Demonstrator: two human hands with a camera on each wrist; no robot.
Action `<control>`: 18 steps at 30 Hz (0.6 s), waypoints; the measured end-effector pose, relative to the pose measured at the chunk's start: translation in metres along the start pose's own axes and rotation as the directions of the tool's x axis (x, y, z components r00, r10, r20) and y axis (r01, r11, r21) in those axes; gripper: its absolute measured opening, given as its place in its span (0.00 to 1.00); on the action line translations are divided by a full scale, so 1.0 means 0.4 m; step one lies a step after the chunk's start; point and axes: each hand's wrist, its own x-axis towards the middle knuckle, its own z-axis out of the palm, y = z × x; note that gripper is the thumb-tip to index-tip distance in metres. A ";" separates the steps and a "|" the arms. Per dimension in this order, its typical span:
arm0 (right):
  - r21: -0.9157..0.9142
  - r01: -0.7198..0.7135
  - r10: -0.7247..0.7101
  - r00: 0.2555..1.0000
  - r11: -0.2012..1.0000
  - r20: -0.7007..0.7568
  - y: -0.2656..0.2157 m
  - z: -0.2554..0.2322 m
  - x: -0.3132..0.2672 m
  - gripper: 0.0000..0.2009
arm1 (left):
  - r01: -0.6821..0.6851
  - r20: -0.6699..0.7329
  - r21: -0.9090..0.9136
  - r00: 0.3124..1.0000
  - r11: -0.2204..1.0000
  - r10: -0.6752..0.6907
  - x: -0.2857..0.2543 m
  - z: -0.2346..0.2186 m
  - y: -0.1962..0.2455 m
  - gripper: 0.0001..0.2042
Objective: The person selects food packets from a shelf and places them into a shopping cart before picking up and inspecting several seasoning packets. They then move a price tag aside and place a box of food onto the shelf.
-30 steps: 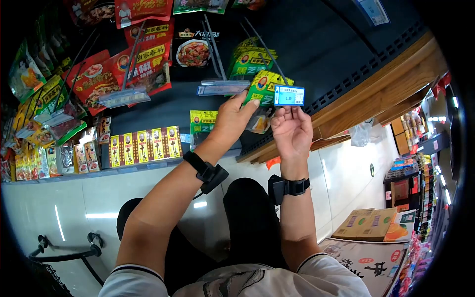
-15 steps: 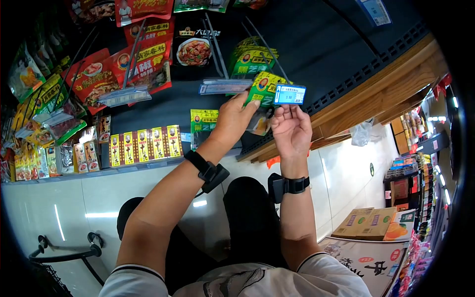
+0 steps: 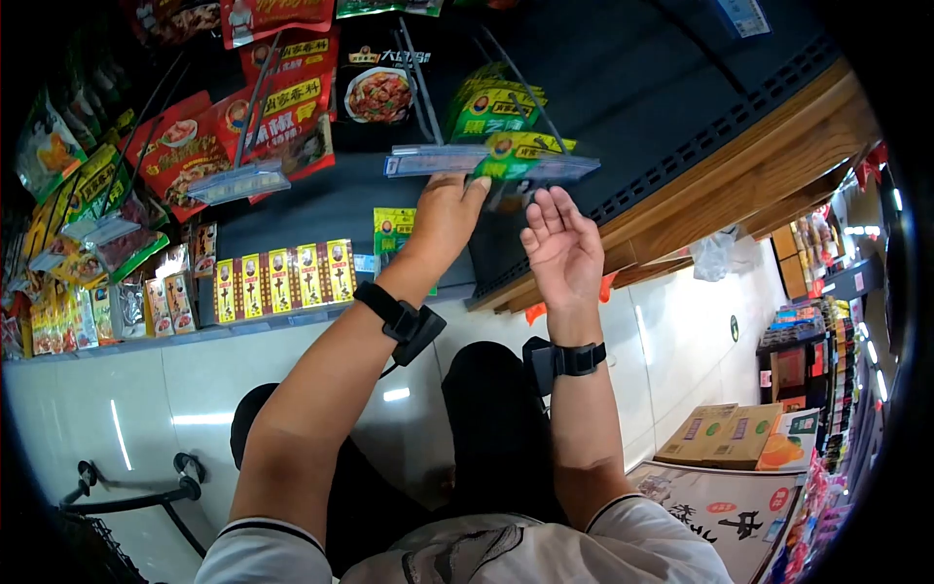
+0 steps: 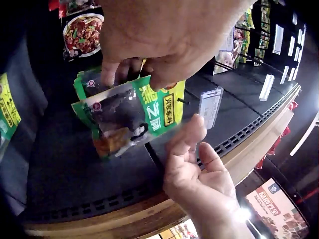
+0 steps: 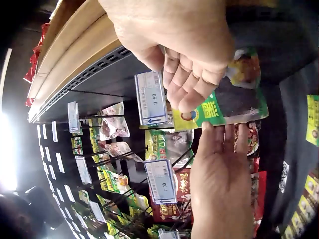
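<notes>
My left hand point(image 3: 443, 224) pinches a green-and-yellow packet point(image 4: 134, 114) of dark contents at its edge, thumb on one face and fingers on the other. The packet hangs at the front of a metal peg and is blurred in the head view. More packets of the same kind point(image 3: 496, 107) hang behind it. My right hand point(image 3: 566, 248) is palm up with its fingers loosely extended, just below a price tag point(image 5: 151, 98) at the peg's end. In the right wrist view its fingertips overlap the packet's yellow end.
Red seasoning pouches point(image 3: 282, 127) and a black pouch point(image 3: 379, 92) hang on pegs to the left. Yellow boxes point(image 3: 292, 284) stand in a row on the lower shelf. A wooden shelf edge point(image 3: 700, 185) runs along the right. Cartons point(image 3: 720, 438) sit at lower right, a black cart frame point(image 3: 126, 501) at lower left.
The price tag has swung from facing up to nearly edge-on. My right hand has come away from it and its fingers have straightened. My left hand and the packet have shifted slightly toward the peg.
</notes>
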 end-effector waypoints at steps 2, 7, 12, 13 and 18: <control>-0.013 -0.026 0.026 1.000 1.000 -0.005 0.020 -0.021 -0.004 0.18 | 0.079 0.017 0.068 0.997 0.995 -0.081 -0.007 -0.024 0.000 0.22; -0.102 -0.178 0.172 0.983 0.979 -0.066 0.108 -0.097 -0.010 0.16 | 0.101 -0.063 0.009 0.993 0.995 -0.100 -0.027 -0.085 -0.041 0.21; -0.407 -0.409 0.310 0.906 0.817 -0.289 0.225 -0.147 -0.011 0.13 | 0.209 -0.066 -0.059 0.975 0.976 -0.212 -0.088 -0.153 -0.097 0.18; -0.484 -0.445 0.325 0.892 0.754 -0.314 0.246 -0.155 -0.008 0.13 | 0.259 -0.043 0.023 0.965 0.966 -0.258 -0.099 -0.178 -0.083 0.20; -0.737 -0.567 0.418 0.809 0.369 -0.413 0.349 -0.268 0.003 0.13 | 0.360 -0.021 0.020 0.933 0.933 -0.359 -0.144 -0.235 -0.080 0.19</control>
